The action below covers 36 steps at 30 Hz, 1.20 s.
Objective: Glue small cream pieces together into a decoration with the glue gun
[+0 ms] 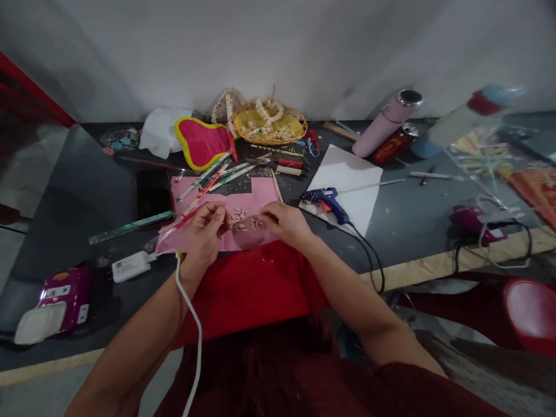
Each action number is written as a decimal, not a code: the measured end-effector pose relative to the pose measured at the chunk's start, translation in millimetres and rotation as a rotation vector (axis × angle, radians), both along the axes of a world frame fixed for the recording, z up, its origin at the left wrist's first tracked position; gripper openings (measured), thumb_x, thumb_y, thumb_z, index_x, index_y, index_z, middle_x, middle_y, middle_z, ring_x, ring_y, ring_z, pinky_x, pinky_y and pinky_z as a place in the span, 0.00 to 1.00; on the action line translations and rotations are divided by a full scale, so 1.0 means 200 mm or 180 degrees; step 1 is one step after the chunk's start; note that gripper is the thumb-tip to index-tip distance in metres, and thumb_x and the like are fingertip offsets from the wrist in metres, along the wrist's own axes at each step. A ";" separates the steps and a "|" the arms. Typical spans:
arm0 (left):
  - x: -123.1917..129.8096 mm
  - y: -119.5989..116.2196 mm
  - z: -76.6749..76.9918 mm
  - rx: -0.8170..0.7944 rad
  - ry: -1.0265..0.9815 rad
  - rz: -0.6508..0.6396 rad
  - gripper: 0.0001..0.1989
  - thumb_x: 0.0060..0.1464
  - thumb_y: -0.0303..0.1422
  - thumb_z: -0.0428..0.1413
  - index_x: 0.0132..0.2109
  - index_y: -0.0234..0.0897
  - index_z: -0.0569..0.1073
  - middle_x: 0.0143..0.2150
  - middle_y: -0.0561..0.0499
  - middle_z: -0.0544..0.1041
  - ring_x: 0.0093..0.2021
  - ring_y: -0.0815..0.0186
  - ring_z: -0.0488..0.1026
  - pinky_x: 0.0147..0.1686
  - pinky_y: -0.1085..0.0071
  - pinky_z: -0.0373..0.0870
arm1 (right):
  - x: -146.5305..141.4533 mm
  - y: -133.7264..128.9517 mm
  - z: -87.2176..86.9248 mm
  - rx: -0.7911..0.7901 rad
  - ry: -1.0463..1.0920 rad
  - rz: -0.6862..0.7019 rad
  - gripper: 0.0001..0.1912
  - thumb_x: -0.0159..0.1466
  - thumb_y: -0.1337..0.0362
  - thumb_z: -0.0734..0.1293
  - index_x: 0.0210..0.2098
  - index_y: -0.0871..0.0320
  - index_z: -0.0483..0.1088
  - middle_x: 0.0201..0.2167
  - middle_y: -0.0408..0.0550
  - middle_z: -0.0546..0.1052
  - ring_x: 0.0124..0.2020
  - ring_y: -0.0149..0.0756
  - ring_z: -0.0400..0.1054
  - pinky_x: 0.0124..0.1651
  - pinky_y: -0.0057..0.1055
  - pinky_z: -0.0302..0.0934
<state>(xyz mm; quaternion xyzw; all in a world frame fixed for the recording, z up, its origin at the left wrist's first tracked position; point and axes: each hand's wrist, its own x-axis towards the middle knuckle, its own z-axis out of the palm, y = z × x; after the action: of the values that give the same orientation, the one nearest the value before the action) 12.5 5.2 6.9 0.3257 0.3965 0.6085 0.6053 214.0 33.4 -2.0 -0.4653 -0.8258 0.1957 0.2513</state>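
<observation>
Several small pale, shell-like pieces (238, 216) lie loose on a pink sheet (246, 239) in front of me. At the left of this pile is my left hand (206, 231), thumb and fingertips pressed together; whatever is between them is too small to tell. My right hand (286, 222) is closed in a pinch at the right side, its fingertips beside a little cluster of the same pieces (255, 221). I cannot make out what it grips. Red cloth (259, 286) covers the table edge below both wrists.
A blue glue gun (327, 200) rests on white paper (360, 193) to the right. Behind are a yellow wicker basket (246, 123), a pink heart-shaped piece (201, 141), a thermos (386, 124) and a red can (395, 143). A phone (152, 195) and a white charger (130, 267) lie left.
</observation>
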 end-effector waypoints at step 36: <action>-0.01 -0.08 0.02 -0.0571 -0.0340 -0.1023 0.09 0.47 0.33 0.63 0.34 0.34 0.72 0.36 0.50 0.75 0.32 0.71 0.74 0.31 0.75 0.75 | -0.09 -0.10 0.07 -0.0083 0.1015 -0.0077 0.16 0.68 0.58 0.55 0.29 0.58 0.65 0.26 0.45 0.69 0.29 0.30 0.64 0.36 0.27 0.60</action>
<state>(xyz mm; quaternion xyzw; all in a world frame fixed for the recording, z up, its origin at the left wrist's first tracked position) 9.7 -10.5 11.7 0.2967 0.3594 0.4827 0.7415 197.0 14.0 11.1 -0.4414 -0.7672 0.2748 0.3756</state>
